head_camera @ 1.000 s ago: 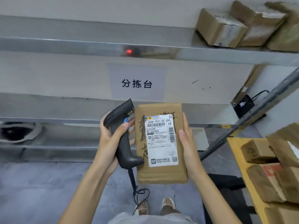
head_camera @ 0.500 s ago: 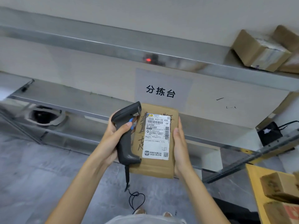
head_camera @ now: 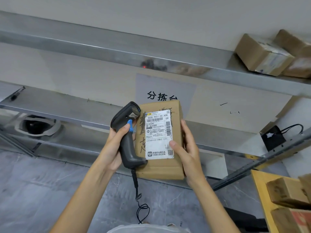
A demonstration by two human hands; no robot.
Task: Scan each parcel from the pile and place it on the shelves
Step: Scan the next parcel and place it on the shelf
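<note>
Two hands are busy: my left hand grips the scanner, my right hand holds the parcel just beside it, below the wall sign, thumb on its label.

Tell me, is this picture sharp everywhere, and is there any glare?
Head view: the shipping label on the held parcel reads sharply; the cardboard boxes at the upper right edge look soft; the metal shelf edge shows a bright sheen and a red reflected dot; straight shelf lines slant.
</note>
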